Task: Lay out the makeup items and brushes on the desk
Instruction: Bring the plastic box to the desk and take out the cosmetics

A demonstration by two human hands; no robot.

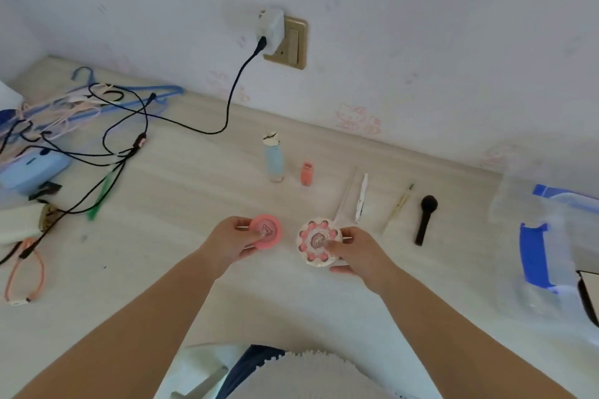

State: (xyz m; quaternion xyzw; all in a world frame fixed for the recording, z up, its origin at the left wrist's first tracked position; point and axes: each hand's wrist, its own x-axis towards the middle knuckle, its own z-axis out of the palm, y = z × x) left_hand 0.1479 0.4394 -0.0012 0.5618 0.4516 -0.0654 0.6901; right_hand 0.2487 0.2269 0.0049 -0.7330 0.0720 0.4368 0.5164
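Observation:
My left hand (231, 241) grips a round pink compact (267, 232) just above the pale wooden desk (181, 178). My right hand (358, 253) holds a round white compact with pink petal decoration (316, 243). Beyond them lie a light blue tube (274, 157), a small orange bottle (306, 174), a clear thin stick (346, 195), a white pen-like item (361, 197), a thin pale brush (400, 204) and a black powder brush (425, 218), side by side.
Tangled black cables (123, 126), blue and pink hangers (97, 100) and a blue case (30, 168) crowd the desk's left. A charger (270, 27) sits in the wall socket. A clear bag with blue trim (547, 253) lies at the right.

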